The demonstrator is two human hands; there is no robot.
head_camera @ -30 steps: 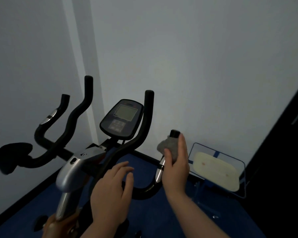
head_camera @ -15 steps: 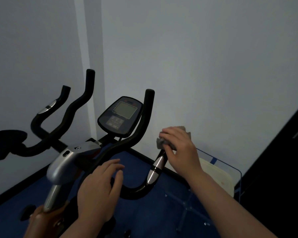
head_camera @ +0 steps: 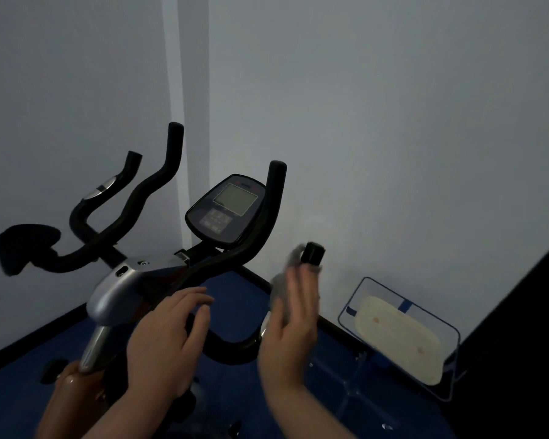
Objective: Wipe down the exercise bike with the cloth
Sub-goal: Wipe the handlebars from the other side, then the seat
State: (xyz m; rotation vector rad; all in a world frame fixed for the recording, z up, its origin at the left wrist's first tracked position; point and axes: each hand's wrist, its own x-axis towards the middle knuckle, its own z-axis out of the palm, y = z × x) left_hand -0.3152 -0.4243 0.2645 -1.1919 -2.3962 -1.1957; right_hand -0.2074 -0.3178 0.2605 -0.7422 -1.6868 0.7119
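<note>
From the head camera, I saw the exercise bike [head_camera: 159,280] standing in the corner of the room on the blue floor [head_camera: 13,391], its console [head_camera: 227,212] facing me between the two pairs of black handlebars. My right hand [head_camera: 290,337] was at the right-hand outer grip [head_camera: 313,253], fingers straight and blurred, with the grey cloth [head_camera: 282,286] pressed flat between palm and bar; I could not tell whether the thumb curled round it, so I would call the hand flat against the cloth, not clenched. Only the black end cap of that grip showed above my fingertips. My left hand [head_camera: 168,337] rested loose and open-fingered on the curved bar below the console, holding nothing. Against the right wall leaned a clear, blue-edged panel [head_camera: 403,337] with a cream board behind it.

I judged the wiping to be early or midway: the cloth was only at one handle end. The console, the silver stem cover [head_camera: 121,289], the far-left grips [head_camera: 114,188] and the black pad [head_camera: 26,245] showed no sign either way, and the frame below was out of sight, so most of the bike seemed left to do.
</note>
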